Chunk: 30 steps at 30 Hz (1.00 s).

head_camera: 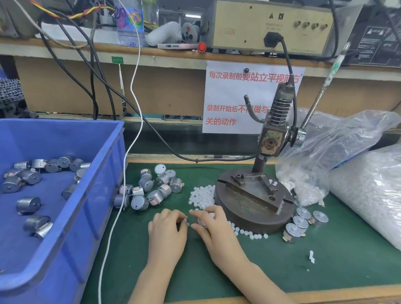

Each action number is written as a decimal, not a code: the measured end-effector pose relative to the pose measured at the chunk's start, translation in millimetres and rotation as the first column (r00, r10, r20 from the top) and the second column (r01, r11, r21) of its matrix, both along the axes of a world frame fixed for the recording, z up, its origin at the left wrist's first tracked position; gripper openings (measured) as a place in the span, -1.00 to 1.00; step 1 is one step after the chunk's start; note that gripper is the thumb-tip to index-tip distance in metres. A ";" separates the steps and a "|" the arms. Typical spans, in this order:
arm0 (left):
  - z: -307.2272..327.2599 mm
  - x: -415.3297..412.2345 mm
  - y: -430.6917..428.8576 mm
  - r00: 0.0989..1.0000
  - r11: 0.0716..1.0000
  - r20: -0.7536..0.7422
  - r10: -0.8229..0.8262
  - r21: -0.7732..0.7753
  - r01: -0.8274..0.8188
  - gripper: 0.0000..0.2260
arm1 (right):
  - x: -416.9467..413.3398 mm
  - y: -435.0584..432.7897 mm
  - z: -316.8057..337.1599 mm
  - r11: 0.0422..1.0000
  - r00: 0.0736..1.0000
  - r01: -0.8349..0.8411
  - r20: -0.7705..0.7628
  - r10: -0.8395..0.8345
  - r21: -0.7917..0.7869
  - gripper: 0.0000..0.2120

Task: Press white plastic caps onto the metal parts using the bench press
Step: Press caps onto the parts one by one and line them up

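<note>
Metal part (203, 221), low over the green counter (327, 258) just before the bench press (252, 199), is gripped in curled fingers of the right hand (211, 229), its axis hidden; the left hand (167, 228) curls its fingers beside it, grasp unclear

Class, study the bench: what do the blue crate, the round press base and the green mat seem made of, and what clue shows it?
Blue crate: moulded plastic, uniformly coloured, slightly glossy, with ribbed walls. Round press base: probably cast iron or steel, dark, dull, with worn patches. Green mat: likely rubber or vinyl, matt, flat; the look leaves it open.
</note>
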<state>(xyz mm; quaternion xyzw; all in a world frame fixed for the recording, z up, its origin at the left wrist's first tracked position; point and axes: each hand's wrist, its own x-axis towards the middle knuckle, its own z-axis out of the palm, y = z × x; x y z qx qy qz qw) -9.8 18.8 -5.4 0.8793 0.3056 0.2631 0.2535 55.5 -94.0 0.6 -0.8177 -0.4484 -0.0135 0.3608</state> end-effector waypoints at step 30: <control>-1.8 -0.3 1.8 0.999 0.999 -0.009 -0.046 -0.016 0.046 -0.95 | 79.2 -67.3 64.2 0.814 0.819 0.501 -0.464 -0.337 0.294 -0.70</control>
